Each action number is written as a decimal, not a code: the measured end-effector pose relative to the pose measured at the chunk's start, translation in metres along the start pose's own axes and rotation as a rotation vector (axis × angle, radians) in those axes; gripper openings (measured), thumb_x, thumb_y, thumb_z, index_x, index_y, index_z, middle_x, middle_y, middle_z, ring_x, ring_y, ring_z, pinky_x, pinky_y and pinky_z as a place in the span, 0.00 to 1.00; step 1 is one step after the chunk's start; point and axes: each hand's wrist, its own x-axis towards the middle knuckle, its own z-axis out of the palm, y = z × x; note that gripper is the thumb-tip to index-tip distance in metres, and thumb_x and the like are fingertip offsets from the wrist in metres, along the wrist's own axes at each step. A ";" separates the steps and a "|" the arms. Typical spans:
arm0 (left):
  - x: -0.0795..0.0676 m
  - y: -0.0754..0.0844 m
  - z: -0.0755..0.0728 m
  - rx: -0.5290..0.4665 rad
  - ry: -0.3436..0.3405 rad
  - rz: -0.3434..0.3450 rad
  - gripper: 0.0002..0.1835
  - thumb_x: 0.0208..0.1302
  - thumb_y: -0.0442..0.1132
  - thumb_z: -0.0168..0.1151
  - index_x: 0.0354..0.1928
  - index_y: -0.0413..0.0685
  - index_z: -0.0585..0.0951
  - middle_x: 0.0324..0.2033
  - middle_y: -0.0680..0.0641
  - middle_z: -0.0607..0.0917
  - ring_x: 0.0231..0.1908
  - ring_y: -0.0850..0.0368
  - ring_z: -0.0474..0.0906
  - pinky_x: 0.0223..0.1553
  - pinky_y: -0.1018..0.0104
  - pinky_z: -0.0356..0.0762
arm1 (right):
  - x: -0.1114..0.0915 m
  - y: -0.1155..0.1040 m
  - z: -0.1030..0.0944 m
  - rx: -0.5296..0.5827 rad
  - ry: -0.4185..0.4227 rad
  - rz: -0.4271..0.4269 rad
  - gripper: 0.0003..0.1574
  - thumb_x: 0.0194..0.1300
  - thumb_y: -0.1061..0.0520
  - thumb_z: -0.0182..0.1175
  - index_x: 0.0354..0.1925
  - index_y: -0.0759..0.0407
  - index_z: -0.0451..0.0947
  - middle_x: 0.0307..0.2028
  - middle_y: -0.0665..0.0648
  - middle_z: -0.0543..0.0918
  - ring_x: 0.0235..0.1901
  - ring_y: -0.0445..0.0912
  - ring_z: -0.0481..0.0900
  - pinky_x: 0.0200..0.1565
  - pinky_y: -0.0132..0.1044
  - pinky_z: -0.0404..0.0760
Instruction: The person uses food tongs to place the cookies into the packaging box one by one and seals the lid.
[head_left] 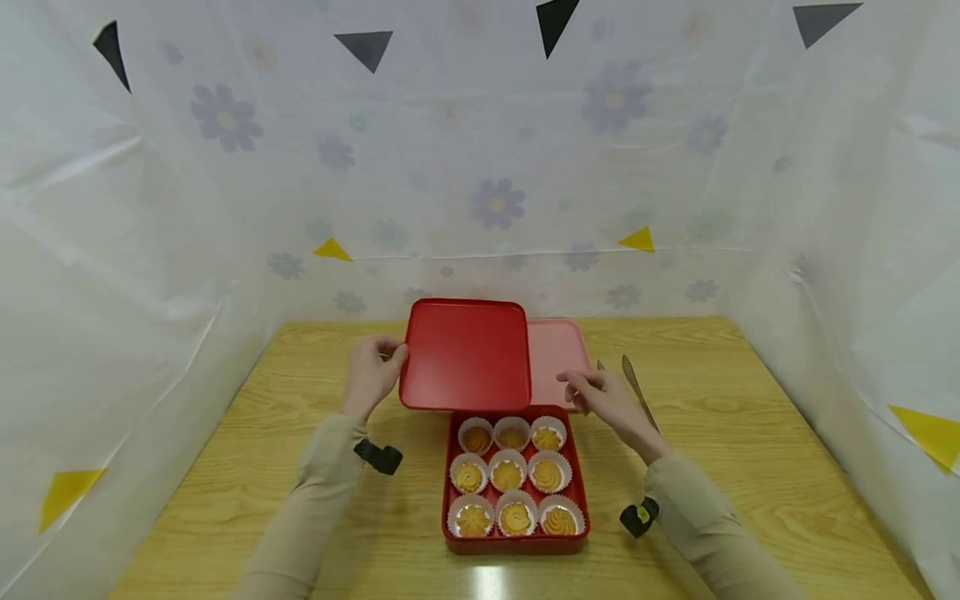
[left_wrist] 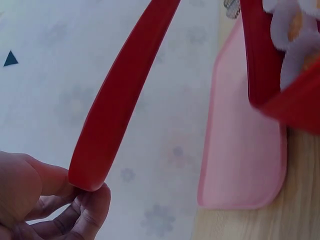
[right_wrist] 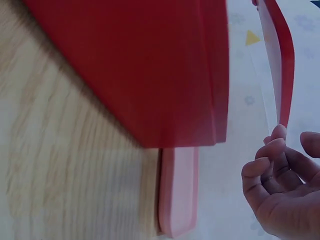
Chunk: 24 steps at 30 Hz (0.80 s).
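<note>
A square red lid (head_left: 465, 354) hangs tilted behind a red box (head_left: 517, 546). My left hand (head_left: 372, 375) pinches the lid's left edge between thumb and fingers; the left wrist view shows that hand (left_wrist: 60, 200) at the lid's corner. To the right of the lid, my right hand (head_left: 607, 404) hovers with loosely bent fingers, apart from it in the head view. Several piped cookies (head_left: 507, 475) in white paper cups fill the box in rows. Behind, a pink tray (head_left: 558, 350) lies partly hidden by the lid.
Slim metal utensils (head_left: 633, 379) lie on the wooden table (head_left: 360, 517) beyond my right hand, partly covered by it. A pale sheet with flower prints (head_left: 497, 204) stands around the table's back and sides.
</note>
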 end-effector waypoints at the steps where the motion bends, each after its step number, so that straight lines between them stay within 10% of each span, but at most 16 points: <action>1: 0.000 0.003 0.003 -0.007 -0.001 0.006 0.10 0.58 0.42 0.56 0.35 0.44 0.82 0.29 0.43 0.83 0.30 0.53 0.78 0.28 0.66 0.74 | 0.001 -0.002 0.001 0.012 0.001 0.000 0.24 0.66 0.45 0.44 0.46 0.61 0.75 0.27 0.68 0.74 0.20 0.49 0.68 0.26 0.35 0.74; 12: -0.010 0.020 0.024 -0.089 -0.010 0.092 0.08 0.57 0.41 0.58 0.34 0.46 0.82 0.27 0.46 0.84 0.27 0.56 0.78 0.28 0.67 0.74 | 0.004 -0.016 0.006 0.220 -0.060 -0.050 0.23 0.66 0.49 0.45 0.22 0.65 0.63 0.14 0.54 0.63 0.15 0.48 0.57 0.28 0.42 0.77; 19: -0.008 0.016 0.020 -0.234 -0.144 0.170 0.16 0.58 0.44 0.58 0.46 0.46 0.79 0.35 0.45 0.84 0.34 0.55 0.80 0.36 0.63 0.79 | 0.002 -0.020 0.000 0.235 0.003 -0.162 0.22 0.66 0.55 0.45 0.26 0.75 0.64 0.14 0.57 0.63 0.13 0.53 0.53 0.15 0.41 0.56; 24: -0.008 0.014 0.016 -0.284 -0.212 0.221 0.17 0.58 0.45 0.57 0.48 0.48 0.79 0.37 0.44 0.84 0.34 0.53 0.80 0.37 0.60 0.78 | -0.003 -0.026 -0.002 0.243 0.022 -0.213 0.20 0.66 0.60 0.45 0.33 0.81 0.68 0.17 0.63 0.70 0.13 0.54 0.62 0.15 0.36 0.65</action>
